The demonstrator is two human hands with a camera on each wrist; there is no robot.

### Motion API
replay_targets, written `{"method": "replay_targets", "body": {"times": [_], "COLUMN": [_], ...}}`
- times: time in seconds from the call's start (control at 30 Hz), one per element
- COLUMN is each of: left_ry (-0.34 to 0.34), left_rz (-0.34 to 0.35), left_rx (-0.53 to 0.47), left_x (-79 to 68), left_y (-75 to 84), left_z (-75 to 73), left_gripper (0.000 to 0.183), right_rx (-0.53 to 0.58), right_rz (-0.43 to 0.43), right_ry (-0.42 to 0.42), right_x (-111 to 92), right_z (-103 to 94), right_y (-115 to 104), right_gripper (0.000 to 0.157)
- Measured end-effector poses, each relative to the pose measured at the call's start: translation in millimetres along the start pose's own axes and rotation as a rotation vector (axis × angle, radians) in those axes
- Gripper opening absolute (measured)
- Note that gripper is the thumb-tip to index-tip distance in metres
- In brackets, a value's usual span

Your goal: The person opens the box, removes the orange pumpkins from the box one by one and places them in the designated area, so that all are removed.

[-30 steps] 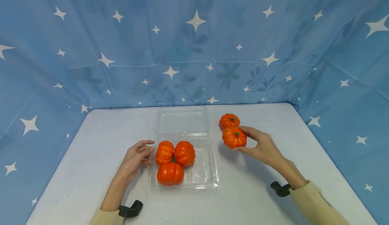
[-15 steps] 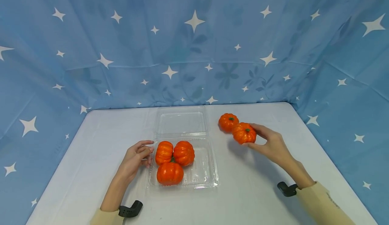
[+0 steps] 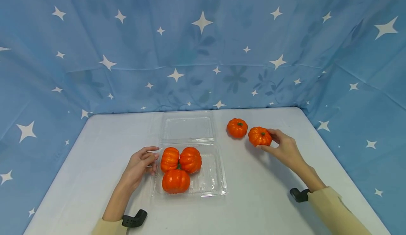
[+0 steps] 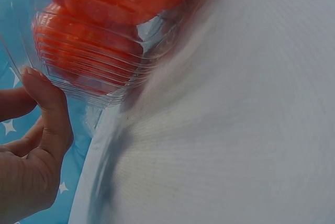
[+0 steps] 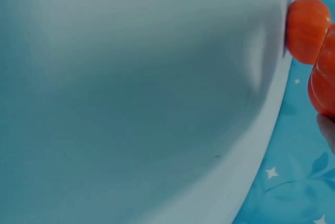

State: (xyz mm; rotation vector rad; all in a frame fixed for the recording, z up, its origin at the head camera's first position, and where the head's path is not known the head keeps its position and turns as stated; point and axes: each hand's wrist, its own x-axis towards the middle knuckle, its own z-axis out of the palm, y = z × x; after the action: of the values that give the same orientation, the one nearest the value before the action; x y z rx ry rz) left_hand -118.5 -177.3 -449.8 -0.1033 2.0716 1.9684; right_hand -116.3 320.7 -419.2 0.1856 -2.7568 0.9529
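My right hand [image 3: 287, 152] holds a small orange pumpkin [image 3: 260, 136] with a green stem between thumb and fingers. In the right wrist view this pumpkin [image 5: 325, 80] shows at the right edge, raised off the table, with a fingertip [image 5: 327, 130] under it. Another pumpkin [image 3: 237, 128] sits on the table just left of it. My left hand [image 3: 137, 166] pinches the left rim of a clear plastic clamshell container [image 3: 211, 178], thumb tip on the edge. Inside its left part three pumpkins [image 3: 176, 181] lie bunched together; the left wrist view shows them through the ribbed wall [image 4: 94, 72].
The container's clear lid [image 3: 190, 127] lies folded back flat behind its base. A white cloth covers the table [image 3: 253, 199]. At the table's back edge hangs a blue curtain [image 3: 203, 51] with white stars.
My right hand has moved right and slightly back with its pumpkin, opening a gap from the pumpkin behind it. The left hand and container have stayed in place.
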Motion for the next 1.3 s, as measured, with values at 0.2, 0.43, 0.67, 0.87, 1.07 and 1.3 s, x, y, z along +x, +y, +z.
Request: {"method": "replay_targets", "body": {"times": [0.2,0.43,0.67,0.87,1.07,1.3], "left_ry": [0.0,0.001,-0.002,-0.009,-0.009,-0.006], "left_rz": [0.005,0.009,0.012,0.014,0.014,0.012], "left_rx": [0.006,0.007,0.006,-0.004,0.001,0.004], "left_x": [-0.8,-0.4,-0.4,-0.1,-0.1,-0.1], "left_y": [0.1,0.1,-0.6,0.1,0.8,0.3], "left_z": [-0.2,-0.2,-1.1,-1.2,-1.0,-0.8], "left_gripper": [0.042,0.042,0.042,0.043,0.042,0.041], "right_rx": [-0.026,-0.063,-0.069,-0.087,-0.092,-0.093], "right_rz": [0.046,0.073,0.064,0.082,0.103,0.11], "right_ry": [-0.042,-0.084,-0.085,-0.108,-0.132,-0.176], "right_x": [7.3,15.2,21.1,23.5,26.0,28.2], "right_z": [4.6,8.8,12.6,14.9,17.8,18.5], "right_y": [9.4,12.5,14.9,16.5,15.3,12.2], "right_gripper": [0.07,0.071,0.068,0.069,0.072,0.084]}}
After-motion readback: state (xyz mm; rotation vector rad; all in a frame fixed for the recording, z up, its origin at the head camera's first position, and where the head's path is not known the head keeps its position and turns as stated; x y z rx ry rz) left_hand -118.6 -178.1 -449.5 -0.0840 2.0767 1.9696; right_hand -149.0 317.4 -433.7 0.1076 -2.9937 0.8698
